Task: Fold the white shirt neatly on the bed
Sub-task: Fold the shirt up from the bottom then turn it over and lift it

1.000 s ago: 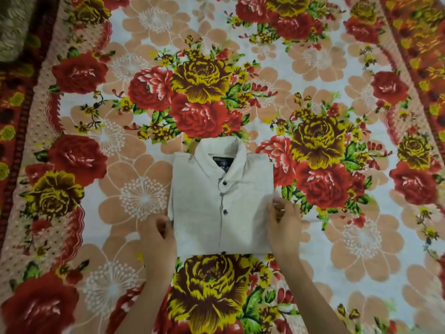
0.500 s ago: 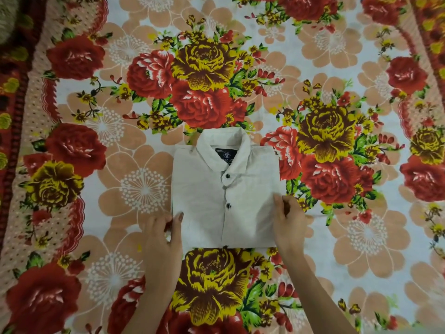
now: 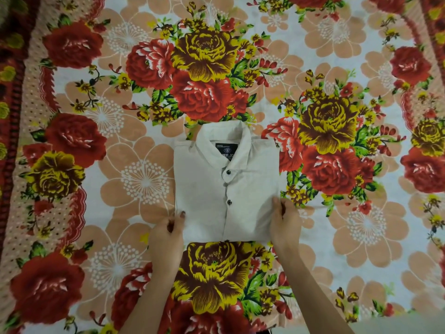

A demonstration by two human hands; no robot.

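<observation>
The white shirt lies folded into a compact rectangle in the middle of the bed, collar at the far end, dark label and two dark buttons showing. My left hand grips its near left corner, thumb on top of the cloth. My right hand holds the near right corner, thumb on the cloth and fingers along the edge. Both forearms reach in from the bottom of the view.
The bed is covered by a floral bedsheet with red and yellow roses and peach flowers. A dark red patterned border runs down the left side, and another down the far right edge.
The shirt sits slightly farther from me and both hands have shifted with it. My left thumb has come up onto the cloth at the corner.
</observation>
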